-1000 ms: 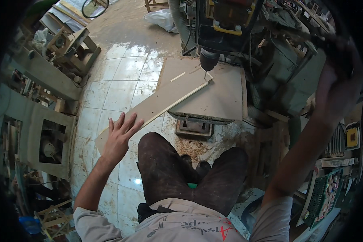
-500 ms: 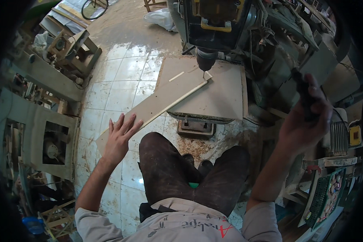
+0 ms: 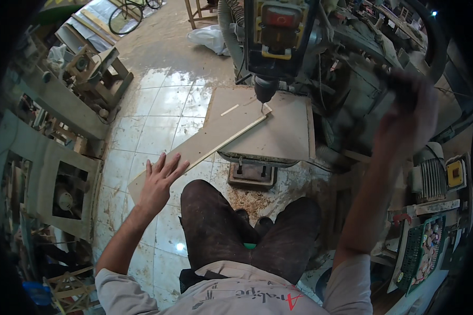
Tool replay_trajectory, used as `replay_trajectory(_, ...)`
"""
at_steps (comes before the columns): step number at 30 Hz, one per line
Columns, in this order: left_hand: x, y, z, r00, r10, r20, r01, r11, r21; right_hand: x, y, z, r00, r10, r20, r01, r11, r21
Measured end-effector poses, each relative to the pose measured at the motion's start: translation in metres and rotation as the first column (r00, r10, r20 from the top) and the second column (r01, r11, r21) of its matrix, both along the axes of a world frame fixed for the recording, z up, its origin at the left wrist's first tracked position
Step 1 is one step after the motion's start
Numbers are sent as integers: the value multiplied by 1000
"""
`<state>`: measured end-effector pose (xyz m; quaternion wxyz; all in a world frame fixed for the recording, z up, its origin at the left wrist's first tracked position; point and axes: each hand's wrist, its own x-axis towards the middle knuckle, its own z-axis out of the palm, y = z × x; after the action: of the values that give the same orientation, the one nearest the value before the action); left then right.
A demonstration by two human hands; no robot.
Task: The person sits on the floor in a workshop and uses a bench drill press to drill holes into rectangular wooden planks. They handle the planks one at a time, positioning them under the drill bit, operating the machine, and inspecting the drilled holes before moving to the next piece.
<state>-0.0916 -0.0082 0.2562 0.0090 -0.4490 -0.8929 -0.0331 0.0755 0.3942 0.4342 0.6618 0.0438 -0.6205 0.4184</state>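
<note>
My left hand [image 3: 162, 184] lies with fingers spread on the near left end of a long brown board [image 3: 202, 142], which has a pale strip along its near edge. The board's far end rests on the drill press table [image 3: 284, 131], while its left end overhangs. Above that far end hangs the drill chuck [image 3: 266, 89], its thin bit [image 3: 263, 107] pointing down at the board near the corner; whether it touches I cannot tell. Off to the right, my raised right hand [image 3: 410, 115], blurred by motion, is closed around the black feed handle [image 3: 397, 84].
The drill press head [image 3: 281, 37] with its red switch stands ahead. Wood shavings [image 3: 249, 202] lie on the tiled floor below the table. A green crate [image 3: 423, 252] and a finned motor [image 3: 431, 170] are at the right; wooden-framed machines [image 3: 68, 178] line the left.
My right hand has moved up and away with the feed handle. The whole view has shifted a little; my left hand stays on the board.
</note>
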Motion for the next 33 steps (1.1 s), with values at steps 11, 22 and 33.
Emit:
replay_trajectory(11,21,6,4,999,32,39,-31,999,-6,-66,-34,40,984,-169,51,166,984,64)
replay_trajectory(22,100,49,18,994,105,34,-104,994,-19,36,-292,-236,-161,970,183,-411,102,-906)
replay_trajectory(33,89,80,28,947,-60,314,19,991,133,112,-248,-239,261,960,103,-120,138,-983)
